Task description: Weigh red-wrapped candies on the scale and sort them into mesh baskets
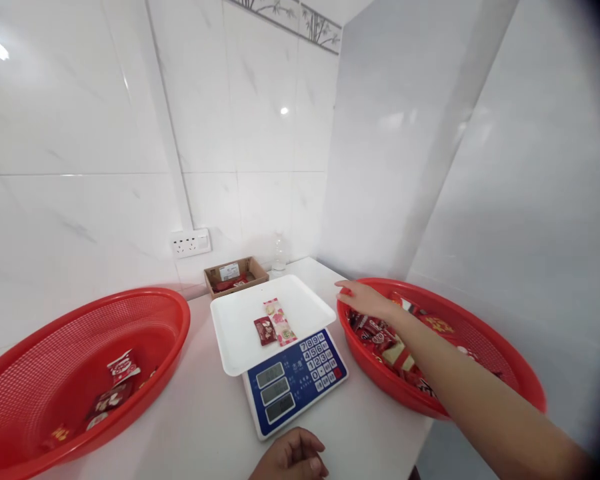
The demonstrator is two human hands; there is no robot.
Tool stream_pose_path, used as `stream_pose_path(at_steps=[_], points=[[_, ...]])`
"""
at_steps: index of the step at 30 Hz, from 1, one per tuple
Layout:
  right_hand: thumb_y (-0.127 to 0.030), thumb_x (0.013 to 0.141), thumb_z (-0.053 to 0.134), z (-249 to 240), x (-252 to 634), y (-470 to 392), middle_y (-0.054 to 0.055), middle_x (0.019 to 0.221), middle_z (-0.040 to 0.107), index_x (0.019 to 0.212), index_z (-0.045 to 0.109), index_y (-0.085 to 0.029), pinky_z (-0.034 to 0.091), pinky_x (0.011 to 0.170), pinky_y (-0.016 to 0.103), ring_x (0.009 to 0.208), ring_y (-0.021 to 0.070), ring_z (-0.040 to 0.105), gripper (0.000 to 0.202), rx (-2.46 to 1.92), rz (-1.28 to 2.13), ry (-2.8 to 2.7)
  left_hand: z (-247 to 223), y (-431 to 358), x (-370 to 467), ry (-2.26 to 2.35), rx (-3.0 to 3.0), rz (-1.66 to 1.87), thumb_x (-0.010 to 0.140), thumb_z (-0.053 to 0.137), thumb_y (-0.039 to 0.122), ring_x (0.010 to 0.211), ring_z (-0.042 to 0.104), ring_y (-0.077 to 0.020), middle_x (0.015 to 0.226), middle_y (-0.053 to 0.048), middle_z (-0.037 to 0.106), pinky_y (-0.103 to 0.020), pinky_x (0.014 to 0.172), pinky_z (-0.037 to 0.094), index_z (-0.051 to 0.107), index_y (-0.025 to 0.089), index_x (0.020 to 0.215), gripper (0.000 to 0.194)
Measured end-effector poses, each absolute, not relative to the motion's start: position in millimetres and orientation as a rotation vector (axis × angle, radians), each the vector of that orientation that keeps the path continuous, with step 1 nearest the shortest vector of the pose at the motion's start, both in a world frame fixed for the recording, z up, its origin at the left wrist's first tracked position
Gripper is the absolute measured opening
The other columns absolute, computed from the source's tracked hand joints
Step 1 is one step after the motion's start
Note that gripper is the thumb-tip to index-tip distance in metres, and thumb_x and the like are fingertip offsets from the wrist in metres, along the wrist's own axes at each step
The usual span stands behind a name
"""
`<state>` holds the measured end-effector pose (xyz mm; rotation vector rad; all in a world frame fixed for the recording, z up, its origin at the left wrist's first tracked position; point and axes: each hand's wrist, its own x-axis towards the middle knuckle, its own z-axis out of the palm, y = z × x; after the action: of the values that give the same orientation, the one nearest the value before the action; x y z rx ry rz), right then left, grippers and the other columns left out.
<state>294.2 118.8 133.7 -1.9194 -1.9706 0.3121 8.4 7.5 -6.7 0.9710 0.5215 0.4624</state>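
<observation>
My right hand [364, 299] reaches over the left part of the right red basket [510, 373]. Its fingers are stretched out and apart, with the basket's red rim behind them and nothing visible in the grip. Packaged snacks [375, 333] in mostly red wrappers lie in that basket, partly hidden by my forearm. At the lower edge, my left hand [293, 457] is loosely curled in front of the digital scale [300, 383], with nothing seen in it. On the scale's white tray [235, 333] rest a pink-and-white packet [280, 321] and a small dark red packet [265, 331], side by side.
Another red basket [165, 313] stands at the left, with several wrapped snacks [123, 367] at its bottom. Behind the scale are a cardboard box [261, 272] with red packets and a clear bottle [279, 253]. The white table [205, 427] meets tiled walls; a socket [191, 243] is mounted there.
</observation>
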Motion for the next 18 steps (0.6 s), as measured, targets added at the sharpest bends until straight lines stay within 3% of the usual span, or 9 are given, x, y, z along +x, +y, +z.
stream_pose_path(at_steps=[3,6,8,12,18], points=[[-0.031,0.069,0.063,124,332,104,0.007,0.107,0.063,0.105,0.062,-0.020,0.042,0.087,0.033,0.099,0.0244,0.057,0.038,-2.009,0.451,-2.009,-6,7,9,0.523,0.957,0.446,0.057,0.075,0.046,0.068,0.059,-0.0139,0.074,-0.003,0.061,-0.028,0.067,0.040,0.054,0.014,0.085,0.047],[-0.030,0.048,0.076,101,341,90,0.009,0.109,0.062,0.103,0.063,-0.020,0.045,0.082,0.032,0.098,0.0265,0.057,0.057,-2.075,0.542,-2.038,-7,7,9,0.526,0.959,0.433,0.057,0.074,0.046,0.068,0.059,-0.0134,0.075,-0.003,0.061,-0.028,0.067,0.040,0.054,0.014,0.086,0.048],[-0.028,0.042,0.078,86,338,86,0.010,0.112,0.060,0.103,0.063,-0.021,0.044,0.082,0.032,0.099,0.0271,0.056,0.064,-2.108,0.544,-2.040,-7,8,9,0.526,0.963,0.431,0.057,0.074,0.046,0.067,0.059,-0.0129,0.075,-0.003,0.061,-0.027,0.066,0.040,0.054,0.014,0.086,0.048],[-0.024,0.044,0.075,76,335,92,0.007,0.100,0.065,0.097,0.064,-0.022,0.044,0.077,0.030,0.089,0.0250,0.060,0.054,-2.137,0.518,-2.045,-6,9,9,0.530,0.966,0.432,0.059,0.074,0.046,0.067,0.059,-0.0129,0.075,-0.002,0.060,-0.027,0.065,0.040,0.054,0.014,0.086,0.046],[-0.021,0.063,0.067,90,358,99,0.007,0.094,0.066,0.093,0.062,-0.020,0.043,0.073,0.028,0.087,0.0241,0.060,0.031,-2.184,0.353,-1.957,-12,9,9,0.521,0.966,0.437,0.058,0.074,0.047,0.067,0.060,-0.0137,0.074,-0.003,0.061,-0.027,0.066,0.039,0.054,0.014,0.085,0.047]])
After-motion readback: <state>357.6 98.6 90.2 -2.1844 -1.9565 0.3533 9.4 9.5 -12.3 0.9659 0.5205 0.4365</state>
